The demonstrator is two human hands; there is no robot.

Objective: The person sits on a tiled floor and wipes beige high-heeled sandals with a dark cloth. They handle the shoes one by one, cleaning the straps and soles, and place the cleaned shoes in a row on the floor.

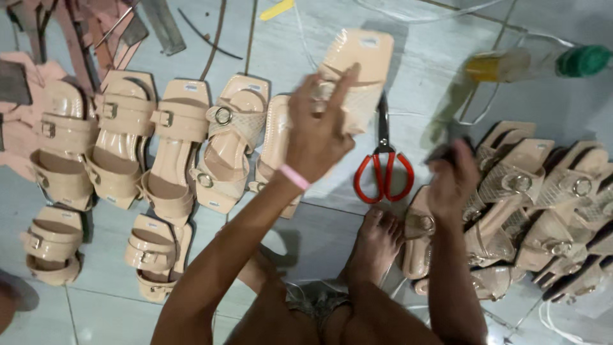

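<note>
Left hand: the left hand [317, 124] is raised over the floor with fingers closed around a beige sandal [354, 76]; a forefinger is stretched up along the sole. A pink band [294, 176] is worn at the wrist.

Held sandal: a flat beige sandal with a woven strap and a ring buckle is gripped at its strap end; its heel end points away from the hand, and it is lifted clear of the tiles.

Right hand: the right hand [452, 182] is blurred; its fingers appear curled around something small and dark, but what it is cannot be told, nor how tightly the hand is closed.

Beside the left hand: just under and to its left, a row of beige sandals [169, 144] is laid side by side on the grey tiled floor [319, 38]; the nearest one lies partly beneath the wrist.

Between the hands: red-handled scissors [384, 167] are laid on the floor, blades pointing away, near the held sandal's edge.

Beside the right hand: a heap of beige sandals [543, 191] is piled just right of it, touching or nearly touching the fingers.

Below the hands: a bare foot [377, 243] is rested on the tiles.

Beyond the right hand: a bottle with a green cap [536, 64] is lying well apart.
</note>
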